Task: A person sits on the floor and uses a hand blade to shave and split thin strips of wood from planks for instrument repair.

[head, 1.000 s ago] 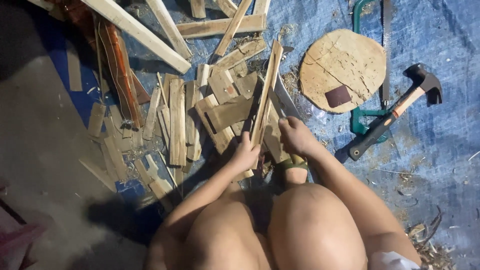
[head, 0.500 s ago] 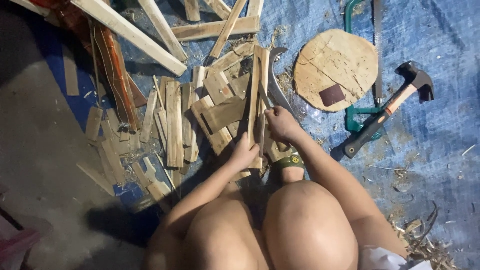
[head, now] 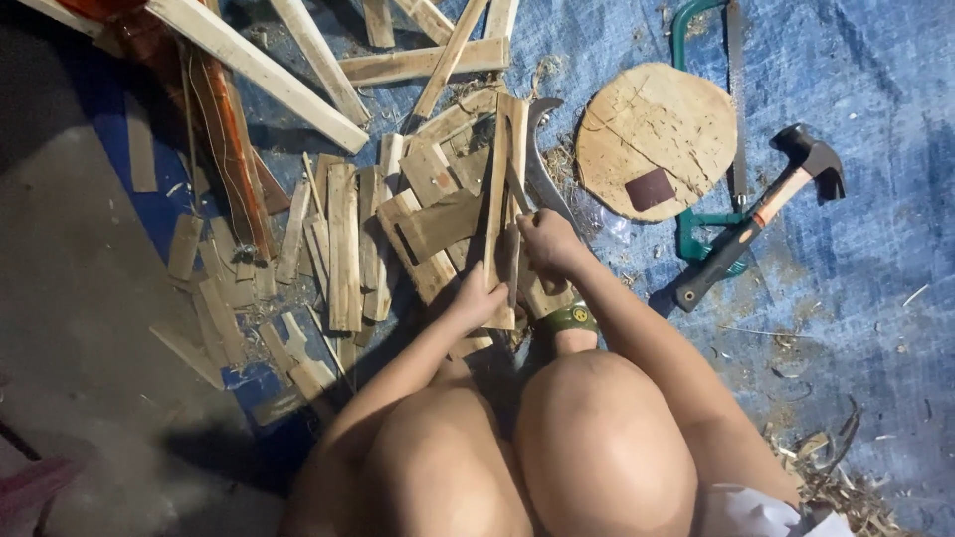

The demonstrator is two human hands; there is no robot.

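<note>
Right hand (head: 545, 242): closed round the handle of a curved blade (head: 542, 159), edge set into the upper part of an upright wood strip (head: 500, 199).
Left hand (head: 480, 298): gripping that strip near its lower end, beside the sandalled foot (head: 562, 316).
Change: the strip, leaning right a second ago, now stands nearly vertical and the blade has come in against it, so splitting looks under way.
Around: wood offcuts (head: 343, 244), round wooden board (head: 657, 139), hammer (head: 761, 214), green hacksaw (head: 696, 129), blue tarpaulin (head: 856, 318).

One head-worn camera looks steeply down (close) past bent knees (head: 517, 447).
</note>
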